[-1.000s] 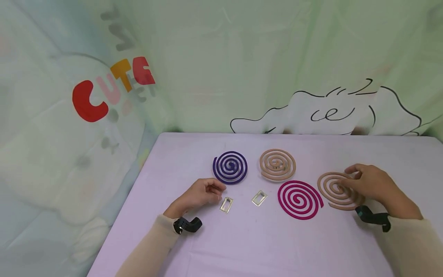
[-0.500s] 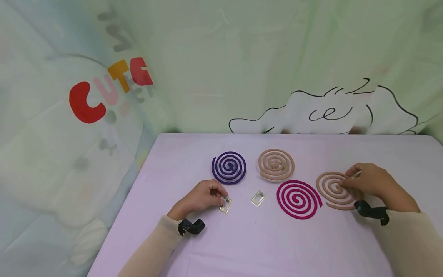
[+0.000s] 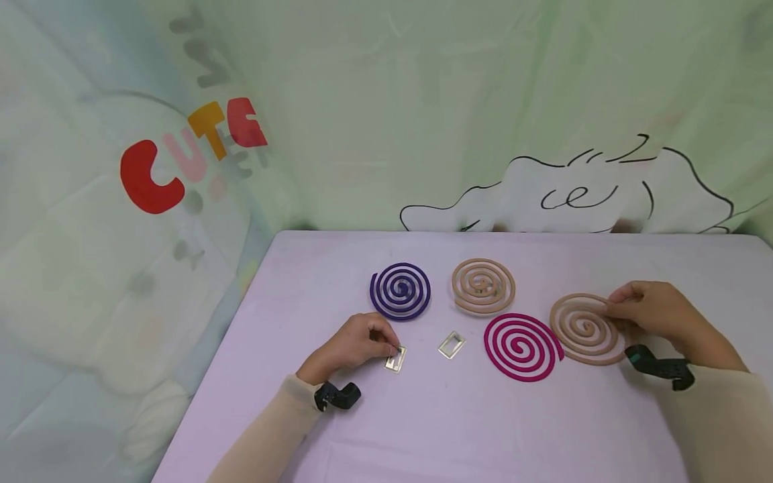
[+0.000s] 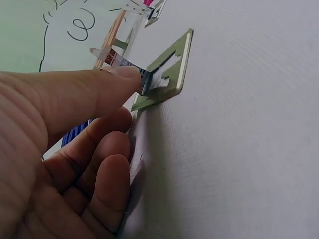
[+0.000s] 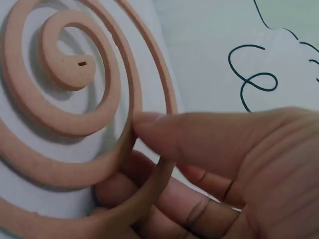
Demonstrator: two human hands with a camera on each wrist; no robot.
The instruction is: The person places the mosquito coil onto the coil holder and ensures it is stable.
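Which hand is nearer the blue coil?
Left. The left hand is just in front of the blue coil, pinching a metal stand; the right hand is far to its right, holding a tan coil.

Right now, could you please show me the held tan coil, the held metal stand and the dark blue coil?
Held tan mosquito coil [image 5: 76, 75]: right wrist view, its inner end.
Held metal stand [image 4: 175, 78]: left wrist view, its flat frame.
Dark blue mosquito coil [image 3: 402, 288]: head view, its centre.
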